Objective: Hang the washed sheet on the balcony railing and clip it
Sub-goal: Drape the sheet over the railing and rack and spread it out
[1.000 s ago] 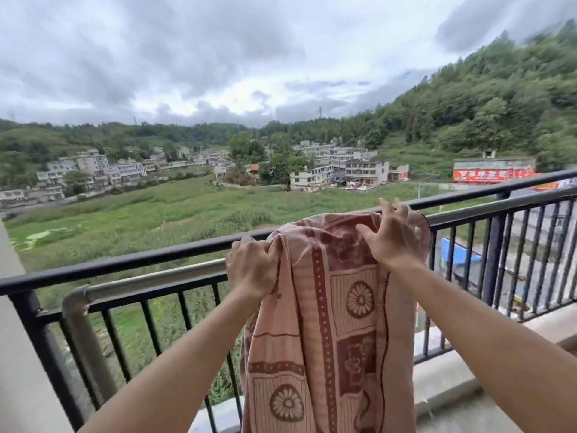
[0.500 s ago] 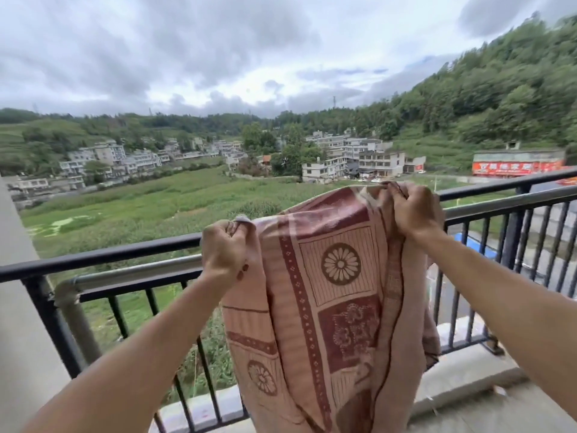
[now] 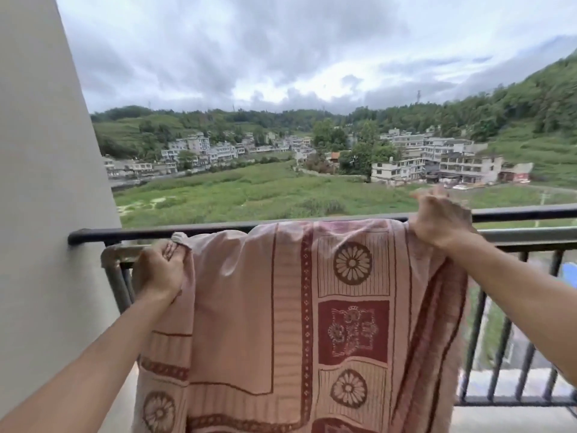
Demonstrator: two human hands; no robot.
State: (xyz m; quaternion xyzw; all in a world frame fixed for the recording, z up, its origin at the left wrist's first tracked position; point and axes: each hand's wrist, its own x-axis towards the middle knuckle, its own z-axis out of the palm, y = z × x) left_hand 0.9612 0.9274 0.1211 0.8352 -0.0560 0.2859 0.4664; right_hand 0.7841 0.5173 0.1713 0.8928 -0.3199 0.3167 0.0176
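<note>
Head view: a wall [image 3: 46, 182] now fills the left edge, unseen half a second ago.
Left hand [image 3: 159, 271]: fist curled round the bunched left corner of the sheet [image 3: 249, 307], just under the railing [image 3: 140, 233] top bar.
Sheet: draped over the railing, spread wider than before.
Right hand [image 3: 440, 223]: grips the sheet's right top edge at the bar.
Unclear: right fingertips blurred; sheet's lower edge cut off.

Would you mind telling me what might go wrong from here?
No clip shows on the sheet; only the left hand and right hand hold it at the railing, so releasing it could let it slip off. Its left corner is bunched and may dry poorly.
</note>
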